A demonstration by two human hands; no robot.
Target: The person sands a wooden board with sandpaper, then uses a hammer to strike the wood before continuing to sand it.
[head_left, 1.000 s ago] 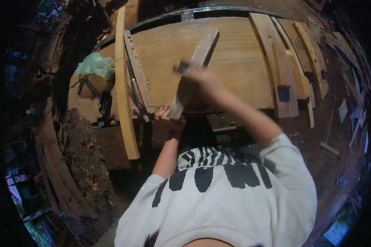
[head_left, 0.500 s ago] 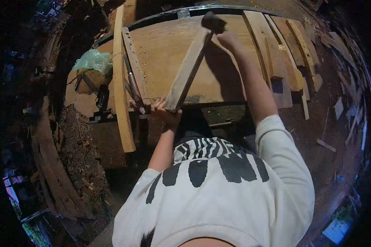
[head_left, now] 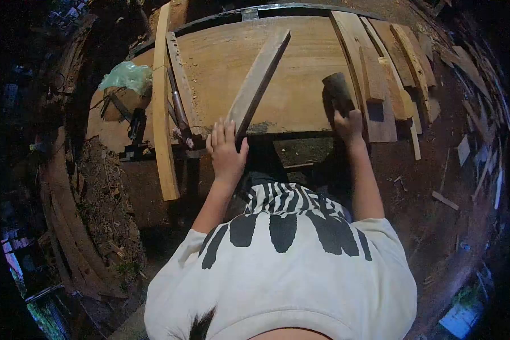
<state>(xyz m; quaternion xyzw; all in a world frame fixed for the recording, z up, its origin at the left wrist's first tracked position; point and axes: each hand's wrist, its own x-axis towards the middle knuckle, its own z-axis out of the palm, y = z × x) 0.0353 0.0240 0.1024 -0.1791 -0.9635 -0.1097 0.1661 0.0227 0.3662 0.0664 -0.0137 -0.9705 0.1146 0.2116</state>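
Since the earlier frame, the dark blunt-headed tool (head_left: 336,86) has left the far end of the long grey wooden bar (head_left: 259,76) for a spot well right of it. From my remote seat, I see the right hand (head_left: 350,126) closed around its handle, probably parked there to keep the bar unobstructed. The left hand (head_left: 226,160) has shifted atop the bar's near end, fingers extended rather than wrapped, seemingly to steady it. The bar slants across the broad tan wooden surface (head_left: 306,56), which likely supports its length.
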